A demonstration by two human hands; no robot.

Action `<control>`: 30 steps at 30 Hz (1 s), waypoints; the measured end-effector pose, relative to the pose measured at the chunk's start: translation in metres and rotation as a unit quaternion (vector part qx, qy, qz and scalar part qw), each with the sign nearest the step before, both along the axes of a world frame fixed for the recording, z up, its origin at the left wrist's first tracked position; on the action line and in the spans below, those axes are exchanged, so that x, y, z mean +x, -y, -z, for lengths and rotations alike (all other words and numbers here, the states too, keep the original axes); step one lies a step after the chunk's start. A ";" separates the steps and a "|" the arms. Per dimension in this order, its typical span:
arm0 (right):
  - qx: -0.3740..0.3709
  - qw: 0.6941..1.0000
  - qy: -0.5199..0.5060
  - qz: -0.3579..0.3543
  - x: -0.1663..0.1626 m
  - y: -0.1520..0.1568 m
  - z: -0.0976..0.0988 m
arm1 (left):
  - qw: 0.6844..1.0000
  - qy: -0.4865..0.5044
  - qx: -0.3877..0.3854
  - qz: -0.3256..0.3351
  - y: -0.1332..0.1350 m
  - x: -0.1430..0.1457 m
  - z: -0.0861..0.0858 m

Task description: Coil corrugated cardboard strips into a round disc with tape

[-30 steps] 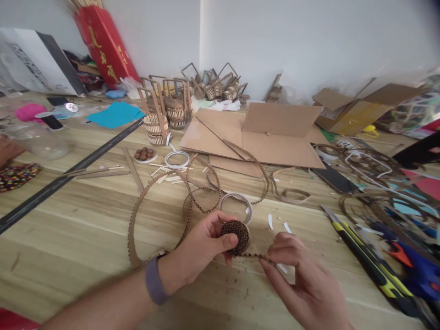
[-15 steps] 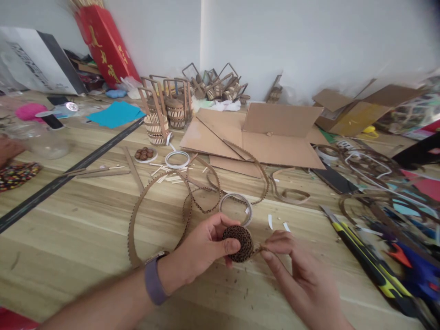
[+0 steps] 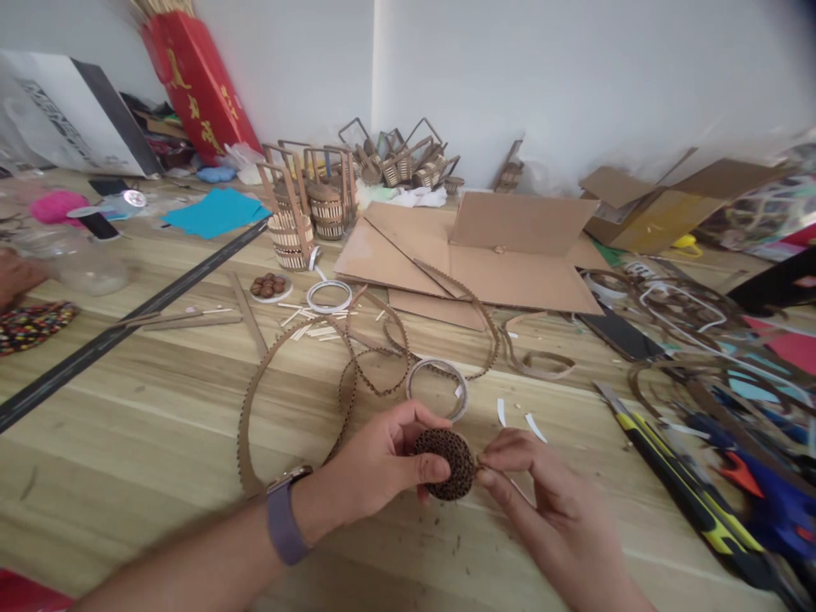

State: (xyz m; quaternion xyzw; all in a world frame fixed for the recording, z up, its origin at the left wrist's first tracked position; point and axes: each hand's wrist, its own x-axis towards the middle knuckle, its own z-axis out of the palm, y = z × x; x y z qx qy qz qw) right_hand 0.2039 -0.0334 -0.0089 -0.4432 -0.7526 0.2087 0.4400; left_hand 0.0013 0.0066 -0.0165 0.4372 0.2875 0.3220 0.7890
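My left hand is closed around a dark brown rolled coil of corrugated cardboard strip, held on edge just above the wooden table. My right hand pinches the loose end of the strip against the coil's right side. A tape ring lies just behind the coil. Long corrugated strips loop across the table to the left and behind my hands.
Flat cardboard sheets and small woven baskets stand further back. A yellow-black utility knife lies at right among coloured scraps. A long black ruler crosses the left side. Another person's hand shows at far left.
The free tail of the strip has been wound in; my right hand has moved left and up from a stretched-out tail to touching the coil.
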 end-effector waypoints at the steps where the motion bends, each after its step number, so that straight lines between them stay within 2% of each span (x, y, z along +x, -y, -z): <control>1: -0.011 1.000 -0.006 0.003 0.000 0.000 0.000 | 1.000 -0.002 0.005 0.003 0.000 0.000 0.000; 7: -0.117 0.992 -0.045 0.011 -0.001 -0.001 -0.001 | 0.999 -0.018 0.024 0.011 -0.001 -0.002 0.000; 14: -0.231 0.962 -0.142 0.030 -0.001 -0.001 0.003 | 0.999 -0.023 0.035 0.033 -0.001 -0.003 0.004; 24: -0.366 0.887 -0.272 -0.071 -0.003 -0.001 0.006 | 0.997 -0.005 0.024 0.074 0.001 -0.003 0.002; 26: -0.347 0.901 -0.251 -0.072 -0.002 -0.001 0.005 | 0.997 0.014 0.017 0.079 0.002 -0.001 0.004; 30: -0.236 0.955 -0.151 -0.097 -0.005 -0.001 -0.004 | 0.992 0.051 -0.009 0.112 0.003 0.003 0.004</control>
